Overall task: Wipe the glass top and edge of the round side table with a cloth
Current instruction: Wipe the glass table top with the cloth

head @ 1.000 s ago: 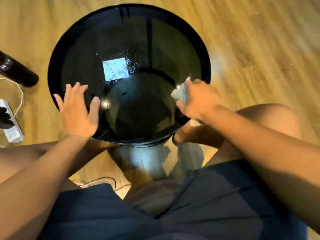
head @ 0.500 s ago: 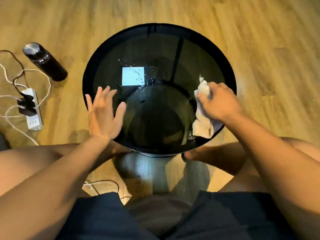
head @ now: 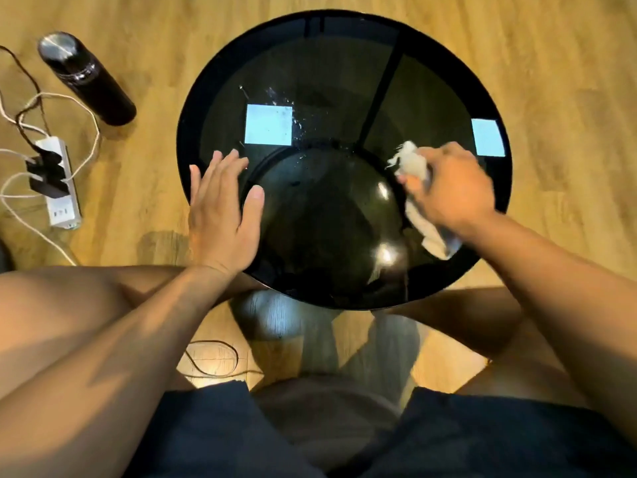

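The right grip point(head: 455, 188) has its fingers curled round a crumpled white cloth point(head: 432, 236), held against the glass top of the round black bench point(head: 327, 74) on its right side, near the rim. The left grip point(head: 220, 215) is wide, fingers straight, palm flat on the bench's left rim. Water droplets point(head: 296, 125) lie left of the bench's centre. A black bottle point(head: 89, 77) and a white power strip point(head: 60, 181) are on the floor left of the bench.

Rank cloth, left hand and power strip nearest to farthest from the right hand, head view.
1. cloth: gripped in the right hand, on the right part of the round side table.
2. left hand: across the glass, at the table's left edge.
3. power strip: on the floor, well left of the table.
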Action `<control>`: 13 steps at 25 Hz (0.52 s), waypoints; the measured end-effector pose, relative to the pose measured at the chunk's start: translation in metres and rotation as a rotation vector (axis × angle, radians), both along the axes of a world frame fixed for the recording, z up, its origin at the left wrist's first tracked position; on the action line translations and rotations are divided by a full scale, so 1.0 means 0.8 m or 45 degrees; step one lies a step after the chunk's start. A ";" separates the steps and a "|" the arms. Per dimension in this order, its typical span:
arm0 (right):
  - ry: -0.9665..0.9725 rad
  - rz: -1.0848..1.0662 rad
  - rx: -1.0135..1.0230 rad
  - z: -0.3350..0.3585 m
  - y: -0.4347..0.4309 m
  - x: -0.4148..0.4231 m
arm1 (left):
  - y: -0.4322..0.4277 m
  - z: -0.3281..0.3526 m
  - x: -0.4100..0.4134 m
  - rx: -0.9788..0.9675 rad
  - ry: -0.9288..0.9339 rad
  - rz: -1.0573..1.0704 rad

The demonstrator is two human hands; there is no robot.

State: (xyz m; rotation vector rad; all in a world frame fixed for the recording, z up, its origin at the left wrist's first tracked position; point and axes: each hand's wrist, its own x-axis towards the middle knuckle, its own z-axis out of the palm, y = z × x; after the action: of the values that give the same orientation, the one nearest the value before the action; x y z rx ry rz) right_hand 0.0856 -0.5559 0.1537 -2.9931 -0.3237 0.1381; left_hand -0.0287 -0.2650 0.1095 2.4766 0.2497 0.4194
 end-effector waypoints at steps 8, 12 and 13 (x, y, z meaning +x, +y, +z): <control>-0.101 0.056 -0.123 0.013 0.103 -0.020 | -0.004 0.003 0.000 -0.190 -0.149 0.006; 0.205 0.745 0.124 0.010 0.248 -0.112 | 0.032 0.008 0.004 -0.521 -0.353 0.271; 0.198 0.837 0.143 0.011 0.239 -0.105 | 0.044 0.012 0.008 -0.543 -0.354 0.351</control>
State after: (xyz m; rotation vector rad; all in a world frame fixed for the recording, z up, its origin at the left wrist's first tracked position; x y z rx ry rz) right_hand 0.0012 -0.3648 0.1624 -2.6247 -1.2302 0.3925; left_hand -0.0221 -0.2298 0.1191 1.9462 0.5103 0.7359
